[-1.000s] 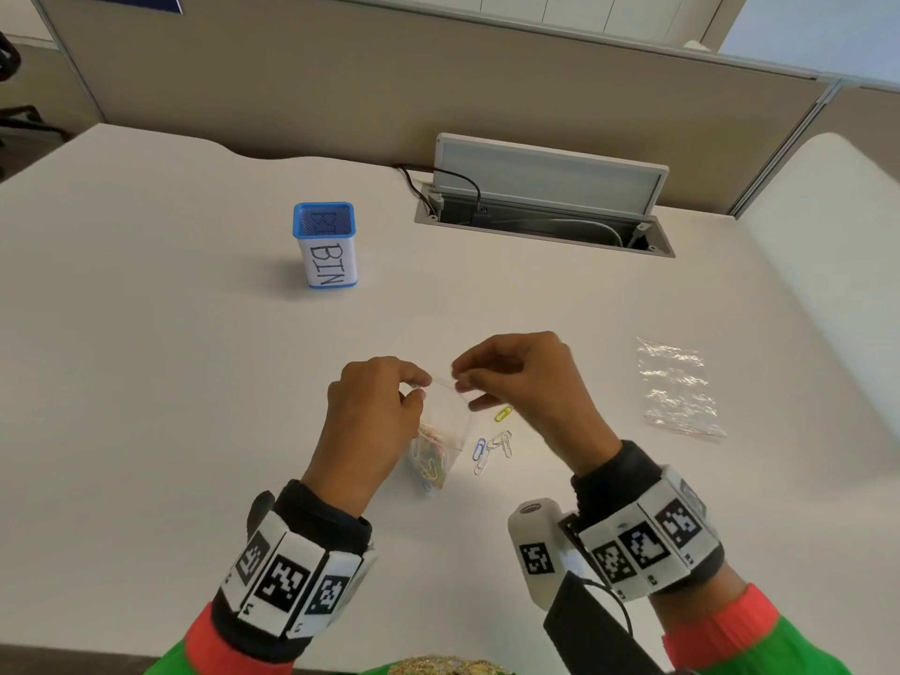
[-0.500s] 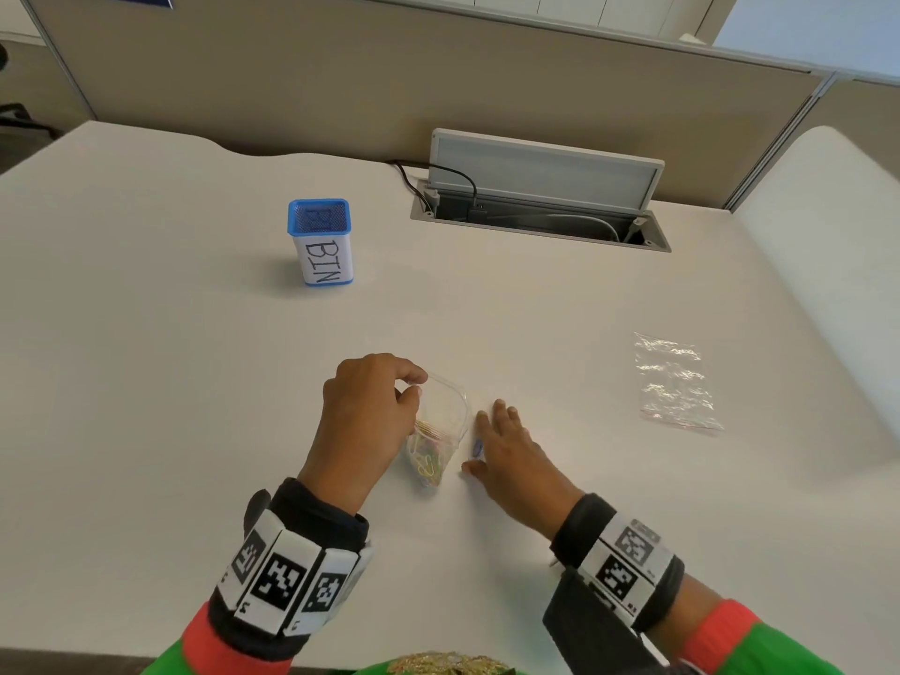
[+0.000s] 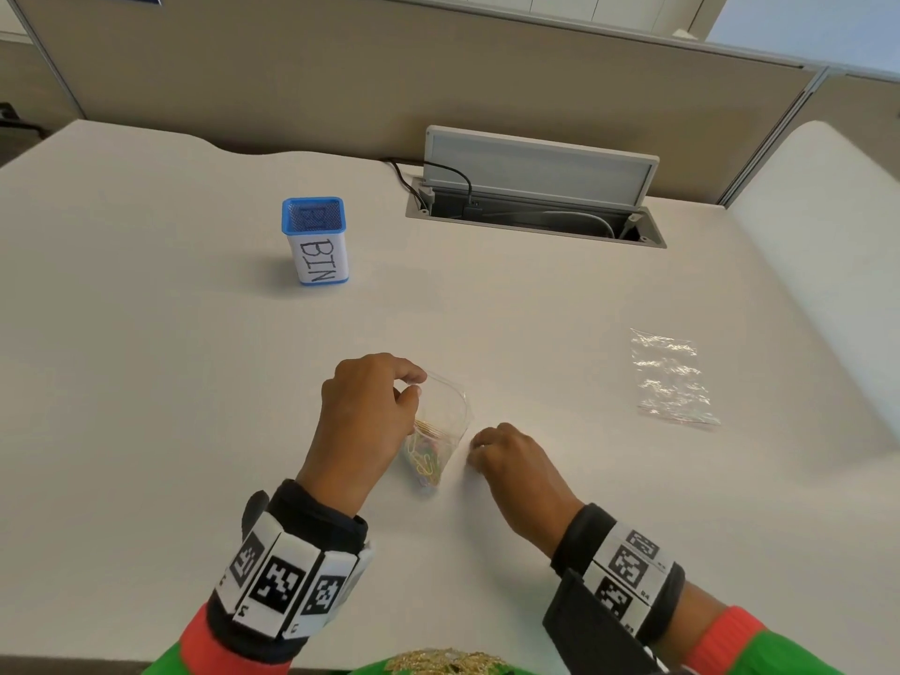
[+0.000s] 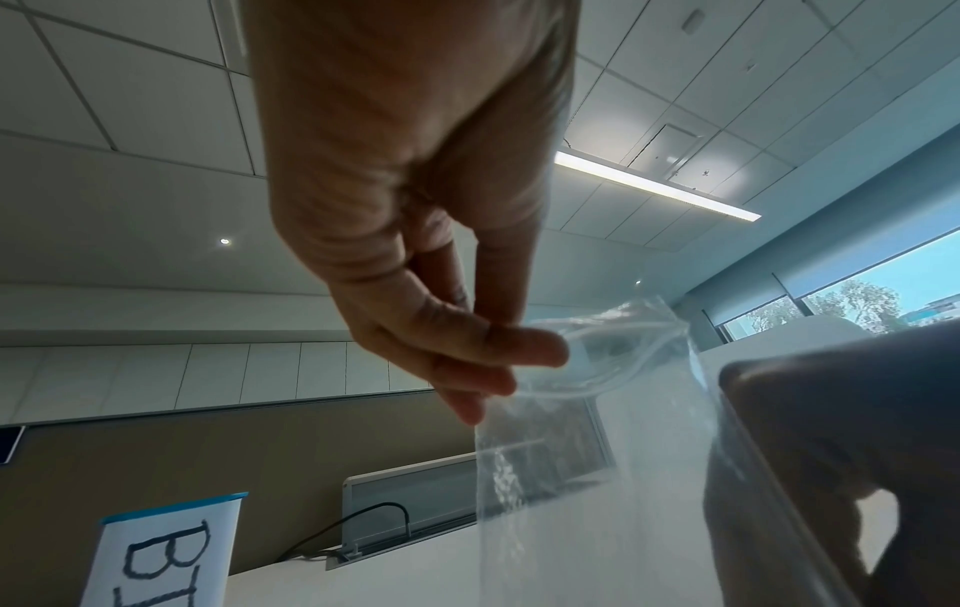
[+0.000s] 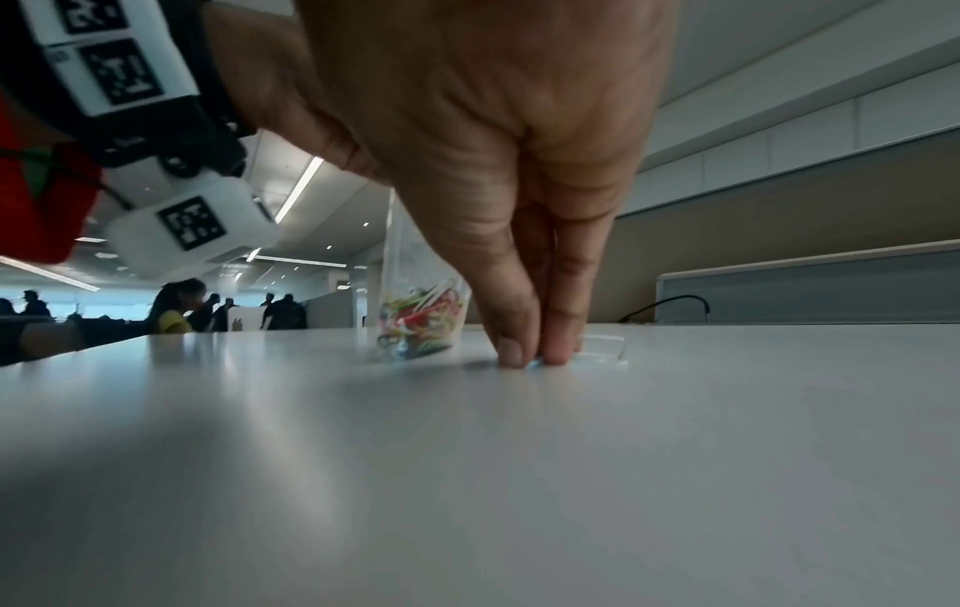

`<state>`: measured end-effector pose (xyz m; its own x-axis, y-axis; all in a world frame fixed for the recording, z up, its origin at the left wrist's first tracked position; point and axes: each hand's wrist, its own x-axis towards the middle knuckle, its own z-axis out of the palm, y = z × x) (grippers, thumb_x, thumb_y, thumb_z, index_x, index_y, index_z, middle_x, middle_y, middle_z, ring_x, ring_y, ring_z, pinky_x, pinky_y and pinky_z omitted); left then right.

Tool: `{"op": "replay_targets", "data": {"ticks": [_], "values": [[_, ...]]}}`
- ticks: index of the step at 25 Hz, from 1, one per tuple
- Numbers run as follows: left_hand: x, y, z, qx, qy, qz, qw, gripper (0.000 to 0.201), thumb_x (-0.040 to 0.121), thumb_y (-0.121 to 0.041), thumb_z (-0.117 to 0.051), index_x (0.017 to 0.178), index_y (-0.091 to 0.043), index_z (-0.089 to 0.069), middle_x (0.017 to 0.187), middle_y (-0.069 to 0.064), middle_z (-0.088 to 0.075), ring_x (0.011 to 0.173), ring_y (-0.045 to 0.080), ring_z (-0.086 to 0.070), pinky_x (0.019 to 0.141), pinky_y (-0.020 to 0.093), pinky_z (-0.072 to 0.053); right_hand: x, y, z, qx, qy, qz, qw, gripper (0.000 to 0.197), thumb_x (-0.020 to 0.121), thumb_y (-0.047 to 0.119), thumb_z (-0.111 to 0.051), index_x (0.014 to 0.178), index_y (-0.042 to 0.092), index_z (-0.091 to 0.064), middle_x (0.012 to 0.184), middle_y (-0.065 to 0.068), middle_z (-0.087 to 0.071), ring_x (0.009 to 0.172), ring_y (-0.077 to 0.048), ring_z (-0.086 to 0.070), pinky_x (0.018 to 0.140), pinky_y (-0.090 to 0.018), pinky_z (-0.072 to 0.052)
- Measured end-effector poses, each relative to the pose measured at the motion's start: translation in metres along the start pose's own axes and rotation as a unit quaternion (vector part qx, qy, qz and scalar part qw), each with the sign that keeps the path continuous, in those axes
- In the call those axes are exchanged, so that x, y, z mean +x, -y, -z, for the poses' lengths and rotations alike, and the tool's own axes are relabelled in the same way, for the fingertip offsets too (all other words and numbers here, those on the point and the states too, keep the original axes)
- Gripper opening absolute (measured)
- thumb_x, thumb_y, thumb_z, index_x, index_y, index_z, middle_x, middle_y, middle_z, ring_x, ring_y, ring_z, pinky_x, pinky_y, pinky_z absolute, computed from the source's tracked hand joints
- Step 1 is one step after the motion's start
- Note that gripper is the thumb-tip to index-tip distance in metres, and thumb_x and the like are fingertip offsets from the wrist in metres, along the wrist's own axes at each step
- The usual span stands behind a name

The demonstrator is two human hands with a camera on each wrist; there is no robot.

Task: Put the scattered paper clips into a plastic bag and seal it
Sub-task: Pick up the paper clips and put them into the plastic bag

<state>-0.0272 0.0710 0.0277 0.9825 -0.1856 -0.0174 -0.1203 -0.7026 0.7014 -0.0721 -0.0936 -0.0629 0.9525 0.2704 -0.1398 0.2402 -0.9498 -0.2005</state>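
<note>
Since the earlier frame: right hand (image 3: 506, 455) has dropped from the bag mouth to the desk (image 3: 195, 382), its flat fingers now bunched, fingertips (image 5: 511, 349) pressed to the surface just right of the plastic bag (image 3: 445, 421); whether any clip lies under them cannot be told. Left hand (image 3: 370, 406): thumb and forefinger pinch the bag's top edge, mouth gaping, base resting on the desk. Contents: coloured paper clips (image 5: 421, 320) heaped at the bottom. Handling advice: rake the last loose clips together against the desk, pinch, lift clear, drop through the open mouth; keep the left pinch steady and upright. Unused: spare bag (image 3: 672, 377), bin (image 3: 316, 241), well apart.
</note>
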Motion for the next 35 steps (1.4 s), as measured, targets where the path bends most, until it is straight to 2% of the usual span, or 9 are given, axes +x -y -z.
{"op": "replay_targets", "data": {"ticks": [4,10,15,20,22,24,27,29,35], "values": [[0.000,0.000,0.000,0.002,0.000,0.005,1.000,0.019,0.088,-0.018,-0.057,0.104,-0.016,-0.067,0.102,0.003,-0.073,0.065,0.015,-0.070,0.086,0.025,-0.040,0.011,-0.009,0.007,0.017,0.005,-0.002,1.000,0.018,0.085,-0.004,-0.049,0.088,0.003,-0.066,0.091,-0.012,-0.064,0.080,-0.028,-0.060,0.071,-0.032,-0.051],[-0.001,0.000,0.001,0.003,0.000,0.004,1.000,0.019,0.088,-0.018,-0.058,0.104,-0.016,-0.067,0.101,0.003,-0.073,0.065,0.015,-0.069,0.091,0.031,-0.044,0.019,-0.021,0.015,0.124,-0.020,-0.056,0.991,0.029,0.081,-0.006,-0.053,0.102,0.006,-0.068,0.100,-0.013,-0.064,0.087,-0.030,-0.061,0.072,-0.029,-0.047],[-0.002,-0.001,-0.001,0.003,0.000,0.007,1.000,0.018,0.088,-0.018,-0.057,0.104,-0.017,-0.067,0.090,0.005,-0.075,0.055,0.008,-0.059,0.084,0.024,-0.037,0.019,-0.036,0.027,0.295,-0.063,-0.174,0.937,0.025,0.071,-0.008,-0.062,0.088,0.007,-0.070,0.085,-0.008,-0.069,0.074,-0.014,-0.061,0.065,-0.008,-0.048],[-0.003,-0.004,-0.002,0.001,-0.001,0.011,1.000,0.017,0.088,-0.017,-0.058,0.102,-0.017,-0.068,0.093,0.004,-0.074,0.064,0.014,-0.062,0.090,0.031,-0.042,0.026,-0.042,0.036,0.402,-0.080,-0.285,0.866,0.014,0.071,-0.006,-0.061,0.082,0.001,-0.066,0.068,-0.015,-0.066,0.056,-0.023,-0.060,0.068,-0.032,-0.055],[-0.003,-0.004,-0.002,0.003,-0.003,0.013,1.000,0.017,0.088,-0.017,-0.058,0.102,-0.017,-0.068,0.095,0.003,-0.073,0.069,0.016,-0.065,0.089,0.029,-0.041,0.029,-0.037,0.036,0.393,-0.059,-0.288,0.871,0.007,0.069,-0.002,-0.071,0.071,0.001,-0.065,0.064,-0.015,-0.066,0.047,-0.019,-0.056,0.061,-0.029,-0.055],[-0.004,-0.005,-0.002,0.004,-0.002,0.012,1.000,0.018,0.088,-0.018,-0.058,0.103,-0.017,-0.068,0.093,0.003,-0.074,0.069,0.015,-0.066,0.088,0.028,-0.039,0.031,-0.030,0.035,0.347,-0.028,-0.276,0.896,0.022,0.062,0.002,-0.080,0.058,0.007,-0.059,0.062,-0.012,-0.066,0.046,-0.016,-0.055,0.056,-0.025,-0.052],[-0.005,-0.005,-0.002,0.002,-0.002,0.009,1.000,0.017,0.088,-0.018,-0.057,0.103,-0.017,-0.068,0.088,0.005,-0.075,0.062,0.012,-0.061,0.090,0.030,-0.042,0.037,-0.021,0.031,0.281,-0.006,-0.272,0.920,0.031,0.058,-0.004,-0.077,0.054,0.012,-0.052,0.062,-0.007,-0.063,0.057,-0.024,-0.060,0.063,-0.030,-0.055],[-0.006,-0.005,-0.002,0.001,-0.003,0.012,1.000,0.018,0.089,-0.018,-0.057,0.103,-0.017,-0.067,0.088,0.005,-0.075,0.064,0.013,-0.062,0.092,0.032,-0.043,0.040,-0.018,0.029,0.275,0.000,-0.270,0.923,0.029,0.062,-0.008,-0.071,0.058,0.013,-0.050,0.061,-0.004,-0.058,0.058,-0.026,-0.060,0.060,-0.027,-0.053],[-0.008,-0.009,-0.003,0.009,0.000,0.012,1.000,0.019,0.089,-0.018,-0.057,0.105,-0.016,-0.067,0.093,0.005,-0.074,0.063,0.012,-0.062,0.089,0.028,-0.041,0.039,-0.020,0.023,0.282,0.010,-0.263,0.923,0.033,0.064,0.002,-0.073,0.087,0.010,-0.051,0.098,-0.017,-0.060,0.078,-0.031,-0.060,0.066,-0.031,-0.050]]}}
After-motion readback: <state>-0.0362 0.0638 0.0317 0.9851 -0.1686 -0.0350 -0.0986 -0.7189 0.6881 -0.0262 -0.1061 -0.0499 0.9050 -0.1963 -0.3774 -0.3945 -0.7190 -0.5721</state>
